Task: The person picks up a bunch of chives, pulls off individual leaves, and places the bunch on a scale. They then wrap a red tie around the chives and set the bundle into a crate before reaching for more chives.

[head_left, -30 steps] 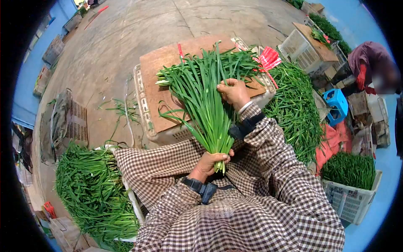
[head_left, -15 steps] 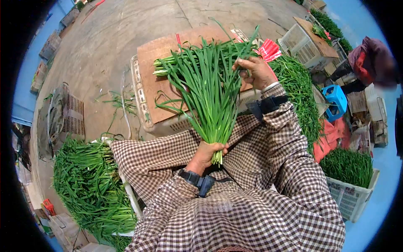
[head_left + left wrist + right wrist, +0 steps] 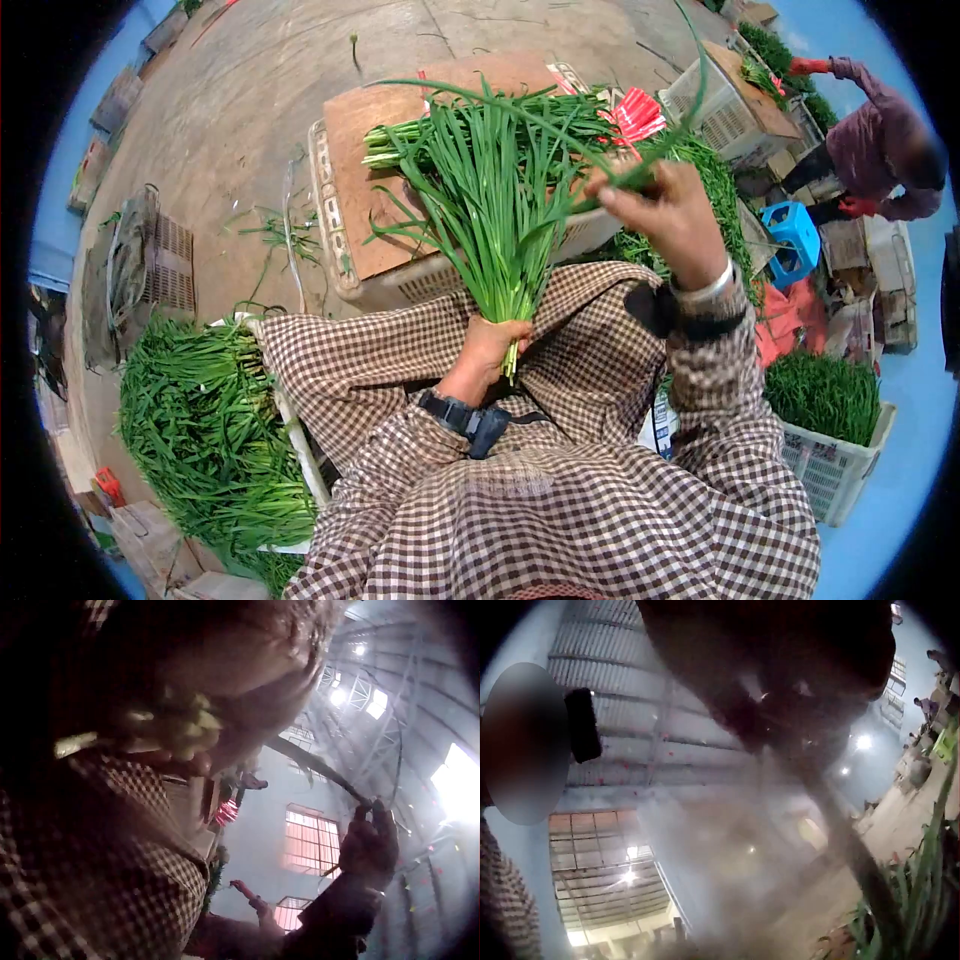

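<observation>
My left hand (image 3: pixel 488 352) grips a fanned bunch of garlic chives (image 3: pixel 500 230) round its pale stem ends, above my lap. The leaves spread forward over a wooden board (image 3: pixel 350 215). To the right of the bunch, my right hand (image 3: pixel 680 215) pinches a few long chive leaves (image 3: pixel 692 110), which arch up and away from the fingers. In the left wrist view a leaf (image 3: pixel 322 766) stretches to the right hand (image 3: pixel 371 844). The right wrist view shows a blurred leaf (image 3: pixel 859 859) hanging below the dark hand. More chives (image 3: pixel 385 148) lie crosswise on the board, behind the bunch.
The board rests on a white crate (image 3: pixel 390 295). Loose chives are heaped at left (image 3: pixel 200 430) and beyond the board at right (image 3: pixel 700 165). Red-and-white strips (image 3: pixel 637 115) lie at the board's corner. A blue stool (image 3: pixel 790 240) and another person (image 3: pixel 870 150) are at right.
My right hand has moved right and toward my body, drawing long leaves away from the bunch. The left hand still holds the stems. The other person has straightened and raised an arm.
</observation>
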Motion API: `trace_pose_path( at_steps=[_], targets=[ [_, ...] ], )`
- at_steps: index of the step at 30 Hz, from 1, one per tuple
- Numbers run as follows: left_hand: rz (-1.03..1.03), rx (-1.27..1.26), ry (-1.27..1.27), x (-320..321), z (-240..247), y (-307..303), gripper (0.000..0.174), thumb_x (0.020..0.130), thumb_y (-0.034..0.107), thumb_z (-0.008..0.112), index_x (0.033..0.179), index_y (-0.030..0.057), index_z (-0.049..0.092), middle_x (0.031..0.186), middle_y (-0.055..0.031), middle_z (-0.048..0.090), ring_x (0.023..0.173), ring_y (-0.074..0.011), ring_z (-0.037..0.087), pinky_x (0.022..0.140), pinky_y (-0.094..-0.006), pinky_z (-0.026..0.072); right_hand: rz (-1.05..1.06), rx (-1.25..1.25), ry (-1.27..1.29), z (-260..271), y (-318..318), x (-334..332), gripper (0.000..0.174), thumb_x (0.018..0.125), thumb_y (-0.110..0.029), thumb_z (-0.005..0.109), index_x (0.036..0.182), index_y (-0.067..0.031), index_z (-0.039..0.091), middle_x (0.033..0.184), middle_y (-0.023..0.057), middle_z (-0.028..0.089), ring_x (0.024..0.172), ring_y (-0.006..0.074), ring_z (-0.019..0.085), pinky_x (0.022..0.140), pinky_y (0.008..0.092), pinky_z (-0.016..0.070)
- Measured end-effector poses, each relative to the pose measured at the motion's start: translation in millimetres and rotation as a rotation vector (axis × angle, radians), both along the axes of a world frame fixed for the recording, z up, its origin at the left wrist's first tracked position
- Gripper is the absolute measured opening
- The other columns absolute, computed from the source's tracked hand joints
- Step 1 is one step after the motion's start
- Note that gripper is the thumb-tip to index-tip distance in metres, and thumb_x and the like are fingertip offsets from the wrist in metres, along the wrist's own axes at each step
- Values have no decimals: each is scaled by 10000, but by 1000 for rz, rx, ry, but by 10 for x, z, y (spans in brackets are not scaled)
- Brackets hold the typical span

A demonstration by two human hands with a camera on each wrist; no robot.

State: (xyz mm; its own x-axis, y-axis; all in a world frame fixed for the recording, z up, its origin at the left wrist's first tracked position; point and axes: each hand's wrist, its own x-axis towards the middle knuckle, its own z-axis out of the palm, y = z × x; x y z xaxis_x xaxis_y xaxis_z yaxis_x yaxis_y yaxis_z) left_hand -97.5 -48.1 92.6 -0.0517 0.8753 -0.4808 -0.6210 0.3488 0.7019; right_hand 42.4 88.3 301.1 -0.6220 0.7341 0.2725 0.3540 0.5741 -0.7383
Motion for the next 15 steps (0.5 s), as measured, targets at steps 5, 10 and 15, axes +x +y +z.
trace_pose_path(
  at_steps=[5,10,15],
  targets=[
    [44,-123,-44,50,25,47,106,749,-25,599,840,-15,546,675,-82,573,468,-145,511,398,-233,428,-11,-77,177,-208,-551,151,160,740,-54,669,889,0,644,840,89,648,770,175,622,705,293,483],
    [14,-65,-201,31,115,54,90,728,-1,615,805,-28,577,630,-91,576,478,-154,539,394,-251,423,42,-128,202,-295,-974,319,214,731,-24,663,944,-6,639,890,118,631,865,199,595,754,296,474],
    [29,-27,-337,21,197,55,98,728,4,610,814,-21,571,632,-84,575,473,-152,543,386,-246,420,35,-132,243,-199,-1066,484,210,733,-8,642,942,3,641,901,125,629,888,228,586,804,328,459]
  ],
)
